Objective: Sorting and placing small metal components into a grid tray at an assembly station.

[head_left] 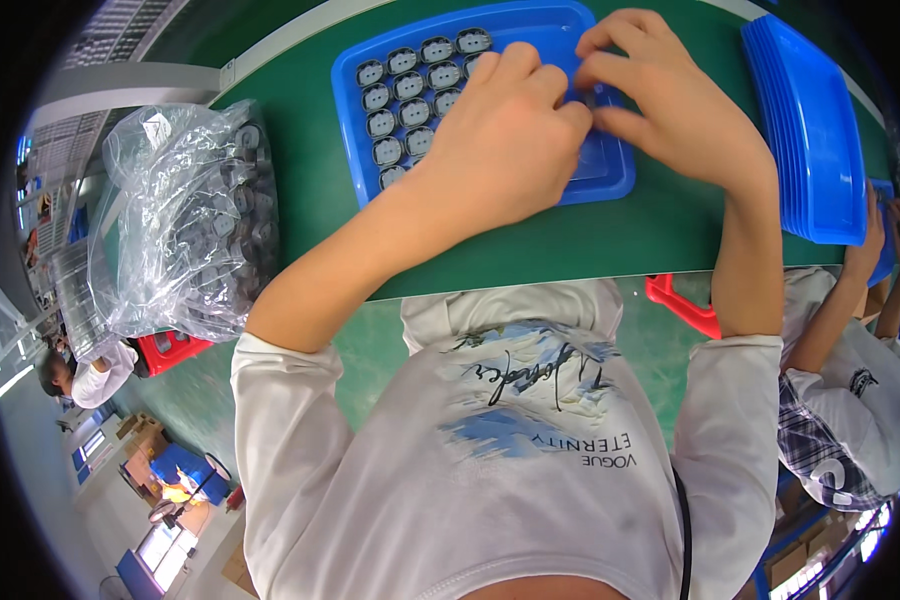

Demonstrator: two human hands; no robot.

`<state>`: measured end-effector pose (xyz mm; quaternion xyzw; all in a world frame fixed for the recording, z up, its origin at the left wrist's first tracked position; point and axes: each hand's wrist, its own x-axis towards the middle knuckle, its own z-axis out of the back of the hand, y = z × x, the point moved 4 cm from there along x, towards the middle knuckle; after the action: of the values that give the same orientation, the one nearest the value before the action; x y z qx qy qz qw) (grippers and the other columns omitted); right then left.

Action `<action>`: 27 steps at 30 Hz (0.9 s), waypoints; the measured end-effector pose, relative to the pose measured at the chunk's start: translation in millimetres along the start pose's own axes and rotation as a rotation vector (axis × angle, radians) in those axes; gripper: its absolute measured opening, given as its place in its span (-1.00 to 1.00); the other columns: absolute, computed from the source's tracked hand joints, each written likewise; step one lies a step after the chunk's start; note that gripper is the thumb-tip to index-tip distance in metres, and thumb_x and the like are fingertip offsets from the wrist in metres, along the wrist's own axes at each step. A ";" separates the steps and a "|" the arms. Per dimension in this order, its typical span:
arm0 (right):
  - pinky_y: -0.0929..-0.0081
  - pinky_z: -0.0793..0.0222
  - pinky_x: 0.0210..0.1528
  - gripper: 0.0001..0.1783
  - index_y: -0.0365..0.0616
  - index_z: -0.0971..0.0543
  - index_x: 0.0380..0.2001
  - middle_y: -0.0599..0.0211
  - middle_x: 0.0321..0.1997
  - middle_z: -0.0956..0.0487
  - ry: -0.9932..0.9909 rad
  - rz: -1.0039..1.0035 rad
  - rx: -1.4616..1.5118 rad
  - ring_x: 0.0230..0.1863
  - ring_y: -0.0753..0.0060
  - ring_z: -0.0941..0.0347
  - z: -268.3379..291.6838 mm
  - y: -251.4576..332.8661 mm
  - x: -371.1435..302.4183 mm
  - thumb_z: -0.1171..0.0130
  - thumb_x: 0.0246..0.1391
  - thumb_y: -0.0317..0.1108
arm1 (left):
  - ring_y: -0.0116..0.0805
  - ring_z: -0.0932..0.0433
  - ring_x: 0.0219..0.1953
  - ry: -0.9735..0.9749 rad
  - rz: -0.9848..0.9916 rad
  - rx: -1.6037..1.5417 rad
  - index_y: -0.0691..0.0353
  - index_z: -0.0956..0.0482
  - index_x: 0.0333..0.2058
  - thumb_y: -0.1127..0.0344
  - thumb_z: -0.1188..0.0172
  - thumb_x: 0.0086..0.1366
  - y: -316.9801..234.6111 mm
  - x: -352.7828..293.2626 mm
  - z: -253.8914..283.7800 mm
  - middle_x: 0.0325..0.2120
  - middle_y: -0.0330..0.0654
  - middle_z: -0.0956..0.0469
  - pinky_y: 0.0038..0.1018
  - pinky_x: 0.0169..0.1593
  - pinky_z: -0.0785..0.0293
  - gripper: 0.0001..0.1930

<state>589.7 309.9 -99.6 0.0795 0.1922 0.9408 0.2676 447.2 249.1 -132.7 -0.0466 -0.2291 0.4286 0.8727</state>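
Note:
A blue tray (605, 185) lies on the green table, with rows of small rounded grey-and-black parts (409, 85) standing in its left half. My left hand (515, 135) is over the middle of the tray. Its fingers are curled and closed, and whatever they may hold is hidden behind them. Above the tray's right side is my right hand (665, 95), its curved fingers and thumb apart, with nothing visible between them. The fingertips of both hands come close together. My left forearm and hand cover some of the parts.
A clear plastic bag (185, 220) full of similar parts sits at the table's left. On the right stands a stack of blue trays (805, 130). Beyond it, another person's hands (875, 235) work at a blue tray. Red stools (685, 305) show below the table edge.

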 end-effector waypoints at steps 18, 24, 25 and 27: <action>0.04 -0.15 0.36 -0.81 -0.19 -0.62 -0.27 -0.16 0.23 -0.39 -0.449 -0.005 -0.022 0.30 -0.23 -0.20 -34.0 -36.1 25.0 -0.24 -0.01 -0.42 | 0.01 -0.36 -0.13 0.171 0.000 -0.104 0.23 -0.64 -0.41 0.35 -0.31 0.09 55.9 25.5 1.4 -0.32 -0.02 -0.45 -0.16 0.03 -0.31 -0.89; 0.05 -0.13 0.38 -0.85 -0.19 -0.62 -0.33 -0.13 0.23 -0.40 -0.436 -0.044 0.070 0.30 -0.23 -0.20 -21.7 -34.1 20.4 -0.23 -0.02 -0.41 | 0.02 -0.39 -0.13 0.051 0.002 -0.016 0.27 -0.64 -0.44 0.36 -0.31 0.08 49.6 32.7 9.9 -0.32 -0.03 -0.49 -0.15 0.02 -0.34 -0.89; 0.05 -0.13 0.37 -0.86 -0.19 -0.61 -0.35 -0.13 0.22 -0.41 -0.439 -0.074 0.087 0.30 -0.23 -0.21 -21.0 -35.6 20.2 -0.23 -0.02 -0.41 | 0.02 -0.40 -0.12 0.026 0.039 -0.013 0.28 -0.65 -0.44 0.37 -0.31 0.08 52.5 33.9 9.2 -0.32 -0.02 -0.50 -0.14 0.02 -0.35 -0.89; 0.05 -0.13 0.37 -0.86 -0.18 -0.61 -0.35 -0.12 0.21 -0.41 -0.447 -0.053 0.051 0.29 -0.22 -0.21 -26.7 -39.7 23.7 -0.24 -0.02 -0.40 | 0.02 -0.41 -0.11 0.024 0.059 0.026 0.27 -0.66 -0.43 0.37 -0.31 0.08 55.1 37.0 10.6 -0.32 -0.02 -0.51 -0.14 0.03 -0.35 -0.89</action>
<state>581.7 345.1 -138.9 0.2877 0.1537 0.8873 0.3260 422.0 311.0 -125.2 -0.0471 -0.2116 0.4566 0.8629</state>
